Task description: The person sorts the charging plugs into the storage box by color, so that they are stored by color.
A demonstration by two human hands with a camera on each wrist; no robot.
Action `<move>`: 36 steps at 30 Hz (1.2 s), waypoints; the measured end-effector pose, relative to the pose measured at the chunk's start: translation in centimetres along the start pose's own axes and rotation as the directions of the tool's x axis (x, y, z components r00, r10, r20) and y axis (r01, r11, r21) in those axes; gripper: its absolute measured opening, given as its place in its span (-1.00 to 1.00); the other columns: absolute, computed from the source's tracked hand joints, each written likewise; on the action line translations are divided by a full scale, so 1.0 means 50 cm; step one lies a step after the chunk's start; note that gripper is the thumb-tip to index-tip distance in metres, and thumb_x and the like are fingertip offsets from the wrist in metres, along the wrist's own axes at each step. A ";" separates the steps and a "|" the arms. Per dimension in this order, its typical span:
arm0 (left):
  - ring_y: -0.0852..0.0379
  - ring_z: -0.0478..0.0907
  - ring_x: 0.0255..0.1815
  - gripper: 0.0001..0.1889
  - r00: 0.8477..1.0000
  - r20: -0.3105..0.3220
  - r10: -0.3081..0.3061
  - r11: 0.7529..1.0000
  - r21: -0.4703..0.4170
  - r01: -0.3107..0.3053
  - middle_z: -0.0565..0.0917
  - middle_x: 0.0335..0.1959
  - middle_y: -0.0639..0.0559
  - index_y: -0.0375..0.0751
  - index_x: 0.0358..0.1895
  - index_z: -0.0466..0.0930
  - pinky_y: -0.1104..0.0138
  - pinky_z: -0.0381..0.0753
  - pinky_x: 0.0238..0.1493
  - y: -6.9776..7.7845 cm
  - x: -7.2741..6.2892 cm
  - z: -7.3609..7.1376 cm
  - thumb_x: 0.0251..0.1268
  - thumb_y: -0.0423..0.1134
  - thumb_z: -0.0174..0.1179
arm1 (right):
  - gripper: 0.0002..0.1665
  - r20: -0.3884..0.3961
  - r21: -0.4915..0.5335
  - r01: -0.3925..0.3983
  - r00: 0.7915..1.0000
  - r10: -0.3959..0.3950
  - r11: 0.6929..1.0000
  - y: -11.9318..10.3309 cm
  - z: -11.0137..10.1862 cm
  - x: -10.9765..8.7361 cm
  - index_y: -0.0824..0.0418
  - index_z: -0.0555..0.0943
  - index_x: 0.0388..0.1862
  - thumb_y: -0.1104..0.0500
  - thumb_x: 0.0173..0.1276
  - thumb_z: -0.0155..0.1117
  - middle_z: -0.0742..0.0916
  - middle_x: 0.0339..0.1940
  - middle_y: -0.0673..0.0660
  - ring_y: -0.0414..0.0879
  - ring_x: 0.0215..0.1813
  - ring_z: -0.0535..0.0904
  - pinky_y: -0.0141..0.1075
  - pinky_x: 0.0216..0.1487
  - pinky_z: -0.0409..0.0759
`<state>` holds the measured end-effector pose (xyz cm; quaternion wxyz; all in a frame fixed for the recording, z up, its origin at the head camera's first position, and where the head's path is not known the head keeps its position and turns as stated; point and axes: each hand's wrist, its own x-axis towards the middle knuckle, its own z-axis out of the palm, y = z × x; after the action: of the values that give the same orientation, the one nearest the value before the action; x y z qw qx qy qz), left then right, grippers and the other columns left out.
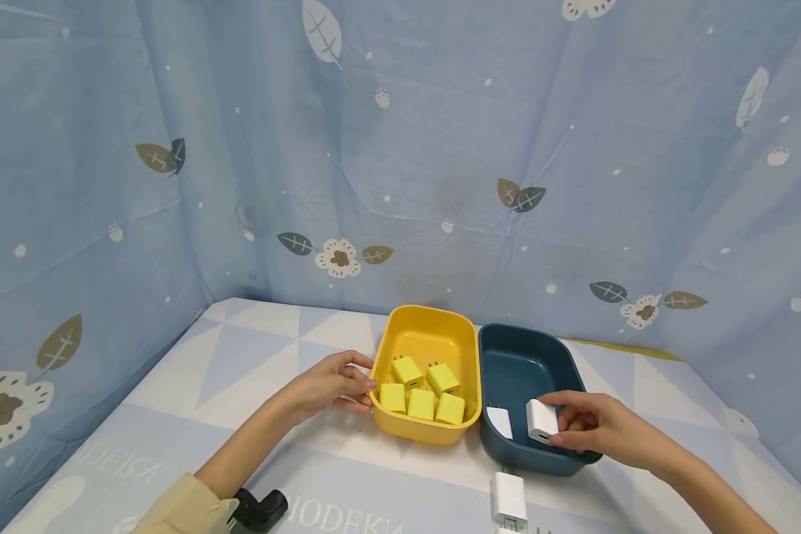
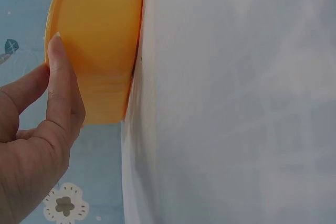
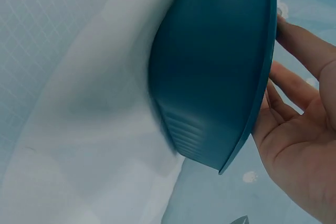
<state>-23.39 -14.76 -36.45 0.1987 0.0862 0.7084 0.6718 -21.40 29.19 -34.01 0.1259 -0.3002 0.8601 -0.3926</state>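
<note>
Lying nearest on the counter (image 1: 347,478), one white plug (image 1: 509,498) is just in front of the blue box (image 1: 517,363). The right hand (image 1: 594,426) pinches another white plug (image 1: 541,420) just over or inside that box, maybe tightly so it won't slip, and a third white plug (image 1: 499,423) lies inside near the yellow box (image 1: 430,335). The left hand (image 1: 327,382) holds the rim of the yellow box, perhaps to keep it steady, and five yellow plugs (image 1: 421,404) sit in it, with a leafy curtain (image 1: 440,148) behind.

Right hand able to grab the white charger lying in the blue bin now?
Probably not yet: the right hand pinches another white charger. Once freed, the way down into the open blue bin looks clear.
</note>
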 end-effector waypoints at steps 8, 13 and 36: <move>0.03 0.68 -0.33 -0.54 1.000 -0.020 -0.016 1.000 0.002 0.017 0.59 -0.21 -0.21 -0.43 0.26 0.30 0.22 0.75 -0.18 -0.003 0.004 0.000 0.39 -0.40 0.21 | -0.38 -0.001 -0.085 -0.079 0.997 0.079 0.993 0.000 0.004 0.021 0.34 0.51 0.26 0.13 0.29 0.45 0.63 -0.36 0.04 -0.15 -0.48 0.58 -0.34 -0.46 0.63; 0.02 0.69 -0.33 -0.54 1.000 -0.021 -0.017 1.000 0.006 0.017 0.60 -0.21 -0.21 -0.43 0.25 0.30 0.21 0.75 -0.17 -0.004 0.003 0.000 0.39 -0.40 0.22 | -0.37 0.004 -0.126 -0.086 0.996 0.088 0.988 -0.005 0.007 0.027 0.34 0.52 0.24 0.10 0.27 0.46 0.63 -0.37 0.04 -0.18 -0.48 0.56 -0.34 -0.46 0.62; 0.03 0.68 -0.34 -0.52 1.000 -0.016 -0.021 1.000 -0.001 0.021 0.60 -0.21 -0.21 -0.45 0.28 0.28 0.22 0.75 -0.19 -0.001 0.005 0.000 0.39 -0.40 0.21 | -0.34 0.019 -0.114 -0.080 0.996 0.083 0.990 -0.008 0.008 0.031 0.40 0.47 0.27 0.08 0.31 0.42 0.66 -0.36 0.02 -0.17 -0.48 0.57 -0.33 -0.46 0.62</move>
<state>-23.59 -14.65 -36.52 0.2001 0.0731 0.7106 0.6706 -22.28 27.79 -33.95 0.1347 -0.2761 0.8909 -0.3344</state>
